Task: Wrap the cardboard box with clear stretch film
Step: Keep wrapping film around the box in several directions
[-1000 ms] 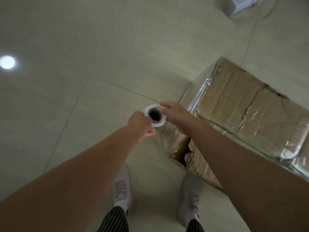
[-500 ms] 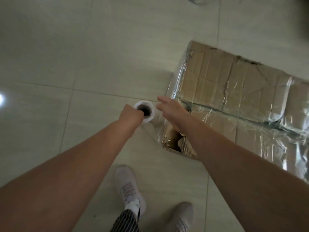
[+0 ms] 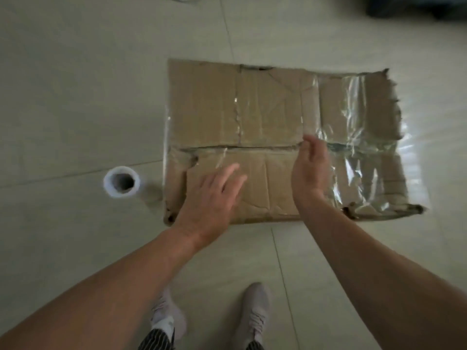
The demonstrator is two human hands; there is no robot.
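A worn cardboard box lies flat on the tiled floor, its right part covered in shiny clear stretch film. The film roll stands upright on the floor just left of the box, with a strip of film running from it to the box's left side. My left hand hovers with spread fingers over the box's near left part. My right hand is edge-on over the box's middle, fingers relaxed, at the border of the filmed area. Neither hand holds anything.
Pale floor tiles surround the box. My two shoes stand close to the box's near edge. A dark object sits at the top right corner, and something pale lies at the top edge.
My left hand let go of the film roll, which now stands alone on the floor. Both hands moved right over the box. The view swung so the box lies square ahead.
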